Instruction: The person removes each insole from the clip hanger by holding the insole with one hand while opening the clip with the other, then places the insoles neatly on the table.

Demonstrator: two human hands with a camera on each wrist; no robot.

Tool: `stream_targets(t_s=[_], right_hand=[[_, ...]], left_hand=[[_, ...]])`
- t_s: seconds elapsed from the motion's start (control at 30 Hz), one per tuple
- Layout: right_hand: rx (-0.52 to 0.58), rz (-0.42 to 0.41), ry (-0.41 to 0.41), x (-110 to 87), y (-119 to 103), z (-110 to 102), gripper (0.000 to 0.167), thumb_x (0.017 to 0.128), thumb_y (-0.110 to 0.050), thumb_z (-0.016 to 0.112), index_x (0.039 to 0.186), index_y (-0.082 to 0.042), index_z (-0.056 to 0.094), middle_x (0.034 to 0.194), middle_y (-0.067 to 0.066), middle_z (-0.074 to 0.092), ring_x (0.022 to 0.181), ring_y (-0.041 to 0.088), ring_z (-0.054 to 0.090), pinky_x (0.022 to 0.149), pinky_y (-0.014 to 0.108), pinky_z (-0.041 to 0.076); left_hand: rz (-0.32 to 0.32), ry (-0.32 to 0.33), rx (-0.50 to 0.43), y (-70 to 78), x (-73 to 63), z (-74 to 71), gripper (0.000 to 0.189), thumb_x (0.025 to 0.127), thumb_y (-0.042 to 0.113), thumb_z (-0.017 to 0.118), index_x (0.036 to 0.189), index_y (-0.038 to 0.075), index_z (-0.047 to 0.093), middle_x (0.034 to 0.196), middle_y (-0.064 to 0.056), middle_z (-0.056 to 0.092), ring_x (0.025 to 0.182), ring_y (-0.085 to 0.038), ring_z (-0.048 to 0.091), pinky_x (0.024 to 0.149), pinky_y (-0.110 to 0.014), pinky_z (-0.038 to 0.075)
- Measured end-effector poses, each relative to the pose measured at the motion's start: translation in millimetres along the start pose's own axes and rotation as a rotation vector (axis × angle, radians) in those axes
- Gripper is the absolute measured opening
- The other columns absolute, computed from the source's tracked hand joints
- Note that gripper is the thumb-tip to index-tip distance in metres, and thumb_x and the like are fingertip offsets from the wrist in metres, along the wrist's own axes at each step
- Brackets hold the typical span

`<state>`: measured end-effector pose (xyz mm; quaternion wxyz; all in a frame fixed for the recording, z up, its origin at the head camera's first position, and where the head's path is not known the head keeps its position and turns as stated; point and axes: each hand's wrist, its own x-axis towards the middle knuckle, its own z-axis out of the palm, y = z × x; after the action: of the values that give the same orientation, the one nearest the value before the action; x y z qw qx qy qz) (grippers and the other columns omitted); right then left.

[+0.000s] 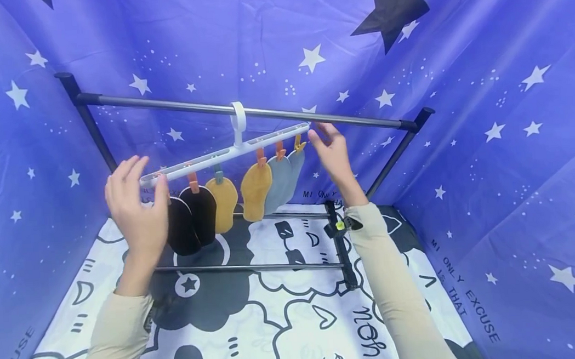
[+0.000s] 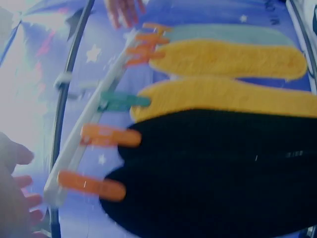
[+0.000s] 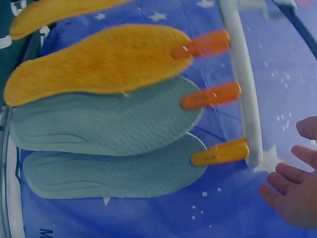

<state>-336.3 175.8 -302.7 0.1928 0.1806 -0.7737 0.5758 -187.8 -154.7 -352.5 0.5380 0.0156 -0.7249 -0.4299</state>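
A white clip hanger (image 1: pixel 207 159) hangs by its hook (image 1: pixel 238 116) from a metal rail, its bar slanting up to the right in the head view. Clothespins hold a pair of black insoles (image 2: pixel 208 178), a pair of yellow insoles (image 3: pixel 109 59) and a pair of grey-blue insoles (image 3: pixel 109 121) below it. My left hand (image 1: pixel 138 205) is beside the bar's left end, fingers spread and thumb relaxed; the left wrist view shows a gap to the bar. Just off the right end, my right hand (image 1: pixel 332 149) has loosely extended fingers and holds nothing.
The black and silver rack's top rail (image 1: pixel 164 103) runs between two slanted posts (image 1: pixel 395 156). Lower bars (image 1: pixel 253 266) cross above a cartoon-patterned cloth (image 1: pixel 296 321). Purple star-printed curtains (image 1: pixel 279 48) enclose the sides and back.
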Motion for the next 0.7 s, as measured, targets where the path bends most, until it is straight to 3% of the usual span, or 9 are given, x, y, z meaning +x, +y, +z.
stream_targets(t_s=[0.1, 0.2, 0.3, 0.4, 0.53, 0.7], right_hand=[[0.050, 0.049, -0.022, 15.0, 2, -2, 0.044, 0.103, -0.008, 0.057, 0.145, 0.003, 0.051, 0.153, 0.022, 0.049, 0.145, 0.033, 0.047, 0.120, 0.035, 0.040], [0.037, 0.087, -0.057, 24.4, 5, -1, 0.043, 0.103, -0.007, 0.057, 0.146, 0.000, 0.052, 0.154, 0.018, 0.050, 0.145, 0.029, 0.048, 0.119, 0.031, 0.040], [-0.021, 0.130, -0.087, 27.1, 8, 2, 0.040, 0.103, -0.008, 0.058, 0.142, 0.002, 0.056, 0.147, 0.021, 0.057, 0.139, 0.031, 0.053, 0.116, 0.031, 0.044], [-0.091, 0.139, -0.099, 26.2, 8, 4, 0.037, 0.101, -0.007, 0.061, 0.136, 0.005, 0.060, 0.138, 0.024, 0.063, 0.130, 0.033, 0.060, 0.113, 0.035, 0.048], [-0.138, 0.107, -0.090, 23.2, 8, 5, 0.033, 0.099, -0.003, 0.063, 0.131, 0.006, 0.064, 0.134, 0.024, 0.065, 0.121, 0.035, 0.064, 0.110, 0.038, 0.050], [-0.130, 0.098, -0.056, 18.3, 8, 1, 0.029, 0.097, 0.000, 0.065, 0.125, 0.008, 0.067, 0.131, 0.025, 0.066, 0.115, 0.033, 0.065, 0.106, 0.038, 0.052]], left_hand=[[-0.120, -0.071, 0.023, -6.7, 5.1, -12.6, 0.040, 0.097, 0.019, 0.071, 0.134, 0.006, 0.065, 0.140, -0.016, 0.062, 0.136, -0.030, 0.051, 0.119, -0.042, 0.035], [-0.199, -0.109, 0.024, -12.8, 7.7, -20.3, 0.041, 0.096, 0.015, 0.071, 0.136, 0.007, 0.065, 0.139, -0.017, 0.062, 0.135, -0.031, 0.053, 0.117, -0.041, 0.039], [-0.242, -0.125, 0.028, -18.8, 7.8, -22.9, 0.038, 0.096, 0.012, 0.071, 0.134, 0.006, 0.066, 0.134, -0.019, 0.065, 0.129, -0.030, 0.058, 0.113, -0.036, 0.043], [-0.282, -0.135, 0.012, -21.3, 9.2, -22.3, 0.034, 0.097, 0.012, 0.069, 0.131, 0.007, 0.069, 0.126, -0.018, 0.071, 0.114, -0.006, 0.064, 0.104, -0.023, 0.044], [-0.312, -0.141, -0.030, -21.8, 14.2, -19.3, 0.030, 0.098, 0.012, 0.068, 0.128, 0.008, 0.071, 0.118, -0.020, 0.074, 0.095, 0.018, 0.056, 0.097, -0.017, 0.043], [-0.329, -0.147, -0.074, -23.1, 21.7, -15.0, 0.028, 0.098, 0.013, 0.069, 0.125, 0.008, 0.073, 0.116, -0.021, 0.075, 0.092, 0.014, 0.061, 0.088, -0.015, 0.045]])
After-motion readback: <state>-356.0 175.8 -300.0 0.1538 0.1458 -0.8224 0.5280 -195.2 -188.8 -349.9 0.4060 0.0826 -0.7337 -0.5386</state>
